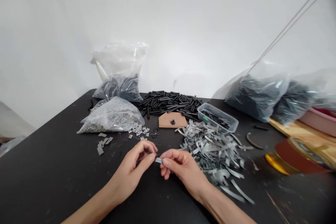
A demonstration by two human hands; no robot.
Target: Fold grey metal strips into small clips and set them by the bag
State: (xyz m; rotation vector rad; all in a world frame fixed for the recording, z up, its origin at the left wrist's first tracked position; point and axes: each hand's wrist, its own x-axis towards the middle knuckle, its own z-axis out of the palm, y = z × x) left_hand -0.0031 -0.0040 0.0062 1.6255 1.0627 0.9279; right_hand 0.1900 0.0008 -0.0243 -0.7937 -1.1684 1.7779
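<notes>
Low over the black table, my right hand point(181, 168) pinches a small grey rectangular piece point(159, 160) between thumb and forefinger. My left hand point(139, 161) is closed in a pinch just left of that piece, its fingertips close to it; whatever it holds is too small to make out. Beyond my hands lie small grey flat pieces point(140, 131) and a few tiny black parts point(154, 134). A brown block point(168, 119) with a black knob-like fitting point(172, 122) stands behind them. Right of my right hand spreads a heap of grey curved strips point(212, 147).
Black tubes point(170, 101) are piled at the back. A clear plastic box point(231, 124) holds dark parts. Plastic bags stand at left point(112, 115), back left point(120, 73) and right point(259, 92). A roll of amber tape point(294, 154) sits at the right.
</notes>
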